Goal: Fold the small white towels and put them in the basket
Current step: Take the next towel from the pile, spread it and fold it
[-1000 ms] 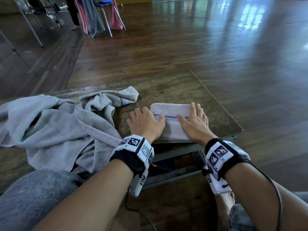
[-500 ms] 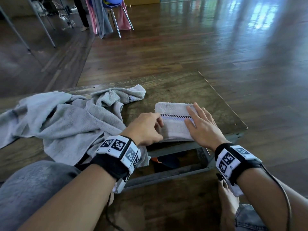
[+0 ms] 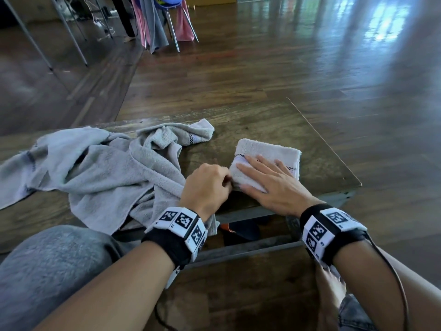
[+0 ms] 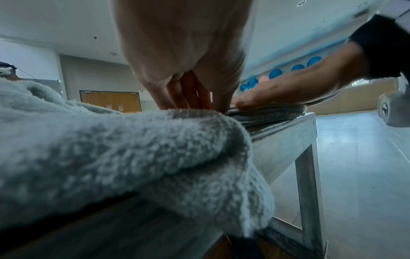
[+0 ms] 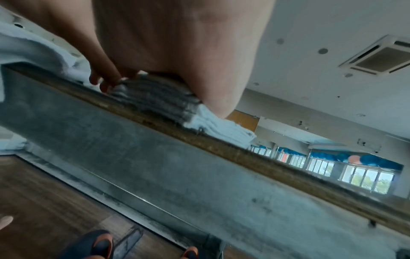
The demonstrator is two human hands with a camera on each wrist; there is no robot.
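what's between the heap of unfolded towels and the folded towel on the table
The left hand, its curled fingers at the left edge of the folded towel, and beyond it bare table. The head view shows this; the heap of unfolded towels lies left of it.

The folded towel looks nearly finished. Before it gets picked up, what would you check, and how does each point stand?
1. Folded towel lies flat, layers stacked: ok.
2. Right hand rests flat on it, fingers straight: ok.
3. Left hand has hold of its left edge: cannot tell, the fingertips are hidden.
4. Towel fully on the table: ok, though near the front edge.
5. Unfolded pile lies apart from it: ok.
6. Basket in sight: not ok.
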